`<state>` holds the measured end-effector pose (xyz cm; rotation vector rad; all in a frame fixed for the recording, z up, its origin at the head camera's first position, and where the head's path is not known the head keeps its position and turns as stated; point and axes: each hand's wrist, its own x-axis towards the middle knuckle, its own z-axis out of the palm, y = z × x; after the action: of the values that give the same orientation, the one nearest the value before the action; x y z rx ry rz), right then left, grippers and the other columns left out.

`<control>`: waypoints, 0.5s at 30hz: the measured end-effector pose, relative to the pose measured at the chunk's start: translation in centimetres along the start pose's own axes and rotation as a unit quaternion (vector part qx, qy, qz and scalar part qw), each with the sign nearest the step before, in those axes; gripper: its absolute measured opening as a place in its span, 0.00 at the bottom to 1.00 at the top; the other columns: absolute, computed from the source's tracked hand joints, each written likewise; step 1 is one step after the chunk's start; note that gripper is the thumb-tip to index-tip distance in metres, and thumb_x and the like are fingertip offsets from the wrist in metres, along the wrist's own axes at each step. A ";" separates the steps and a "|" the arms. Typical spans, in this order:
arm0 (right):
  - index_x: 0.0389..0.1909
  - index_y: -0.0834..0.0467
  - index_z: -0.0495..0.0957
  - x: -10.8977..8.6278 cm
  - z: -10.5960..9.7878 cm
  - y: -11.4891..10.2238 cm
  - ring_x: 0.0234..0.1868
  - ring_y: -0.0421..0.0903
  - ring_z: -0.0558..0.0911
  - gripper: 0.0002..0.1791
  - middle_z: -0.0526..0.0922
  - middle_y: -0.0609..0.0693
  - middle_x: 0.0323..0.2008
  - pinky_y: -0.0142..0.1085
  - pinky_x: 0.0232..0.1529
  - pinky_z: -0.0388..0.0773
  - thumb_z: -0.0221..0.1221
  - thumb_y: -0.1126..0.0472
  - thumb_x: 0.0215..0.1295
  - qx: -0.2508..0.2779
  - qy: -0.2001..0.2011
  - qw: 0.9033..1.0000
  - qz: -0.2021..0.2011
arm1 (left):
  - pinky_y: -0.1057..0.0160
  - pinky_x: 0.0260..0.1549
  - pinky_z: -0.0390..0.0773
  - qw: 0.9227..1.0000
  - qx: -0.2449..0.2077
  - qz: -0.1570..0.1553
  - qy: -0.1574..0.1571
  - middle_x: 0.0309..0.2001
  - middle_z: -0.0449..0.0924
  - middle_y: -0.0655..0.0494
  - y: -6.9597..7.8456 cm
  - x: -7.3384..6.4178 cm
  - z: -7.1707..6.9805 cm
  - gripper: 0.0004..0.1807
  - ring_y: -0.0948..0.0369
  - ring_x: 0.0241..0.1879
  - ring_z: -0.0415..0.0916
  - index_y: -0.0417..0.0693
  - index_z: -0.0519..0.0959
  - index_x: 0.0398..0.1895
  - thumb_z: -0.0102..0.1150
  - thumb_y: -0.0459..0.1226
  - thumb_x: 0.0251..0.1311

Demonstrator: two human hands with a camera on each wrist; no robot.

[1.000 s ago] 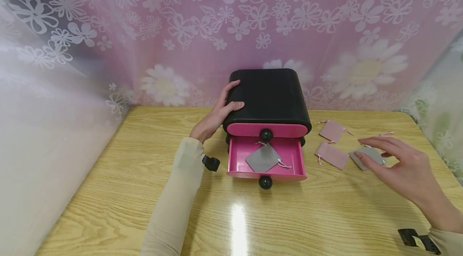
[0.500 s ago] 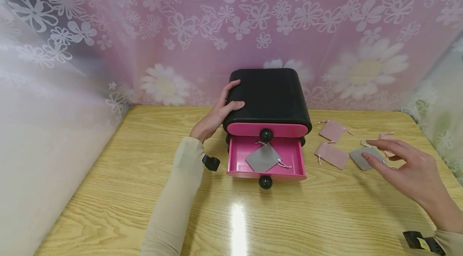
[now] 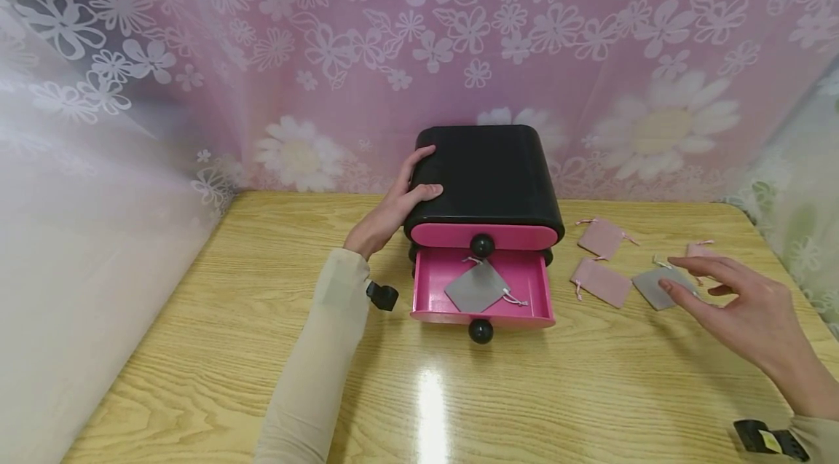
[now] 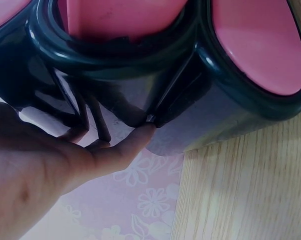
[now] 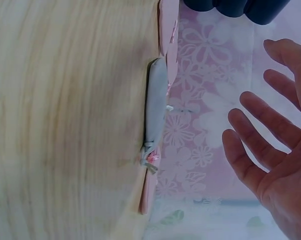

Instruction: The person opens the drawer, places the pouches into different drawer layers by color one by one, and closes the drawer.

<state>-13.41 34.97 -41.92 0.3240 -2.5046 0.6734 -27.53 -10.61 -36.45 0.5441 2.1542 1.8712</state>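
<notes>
My left hand [image 3: 393, 209] rests on the left side and top edge of a black drawer cabinet [image 3: 485, 172], its thumb and fingers extended along the surface. Below the cabinet's pink top drawer front, a pink drawer [image 3: 428, 285] is pulled out. Inside it lies a grey drawstring pouch [image 3: 477, 287]. Over on the right, my right hand [image 3: 754, 311] hovers beside another grey drawstring pouch [image 3: 655, 289], thumb and fingers apart and holding nothing. The right wrist view shows that hand's fingers [image 5: 263, 117] spread above the table, away from the grey pouch [image 5: 156, 102].
Two pink drawstring pouches [image 3: 601, 239] lie between the cabinet and the grey pouch. A third pink pouch [image 3: 700, 250] is partly hidden behind my right hand. A floral curtain [image 3: 367, 71] hangs behind the wooden table [image 3: 262, 318].
My right hand has shifted slightly right, showing more of the grey pouch and the pink pouch behind it. The left hand, cabinet and pouches have stayed in place.
</notes>
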 end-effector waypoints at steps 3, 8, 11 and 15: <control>0.50 0.59 0.86 0.1 0.0 0.3 0.52 0.05 0.58 0.21 0.83 0.67 0.50 0.15 0.35 0.68 0.74 0.65 0.53 -0.005 -0.007 1.000 -0.001 | 0.44 0.74 0.60 1.000 0.001 0.000 0.001 0.81 0.46 0.62 0.1 0.0 0.0 0.37 0.54 0.75 0.60 0.87 0.54 0.75 0.55 0.51 0.66; 0.47 0.60 0.86 0.1 0.1 0.8 0.49 0.06 0.59 0.19 0.82 0.70 0.53 0.14 0.32 0.67 0.75 0.63 0.53 -0.007 -0.027 1.000 0.011 | 0.44 0.74 0.60 1.000 0.000 0.000 0.001 0.81 0.47 0.63 0.1 0.0 0.0 0.37 0.54 0.75 0.61 0.87 0.53 0.75 0.55 0.51 0.66; 0.47 0.59 0.86 0.2 0.1 1.1 0.46 0.19 0.72 0.19 0.81 0.70 0.54 0.13 0.31 0.66 0.75 0.60 0.54 -0.013 -0.043 0.999 0.025 | 0.44 0.74 0.60 1.000 -0.001 0.001 0.000 0.81 0.47 0.63 0.1 0.0 0.0 0.37 0.54 0.75 0.61 0.86 0.53 0.75 0.55 0.51 0.66; 0.47 0.58 0.87 0.4 0.1 1.6 0.43 0.36 0.78 0.20 0.81 0.70 0.54 0.13 0.29 0.66 0.76 0.57 0.53 -0.022 -0.059 0.997 0.035 | 0.44 0.74 0.60 1.000 -0.002 0.003 -0.001 0.81 0.47 0.63 0.0 0.0 0.0 0.37 0.55 0.75 0.61 0.86 0.53 0.75 0.55 0.51 0.66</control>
<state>-14.37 36.18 -42.41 0.2678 -2.6498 0.6426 -27.55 -10.63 -36.41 0.5514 2.1489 1.8775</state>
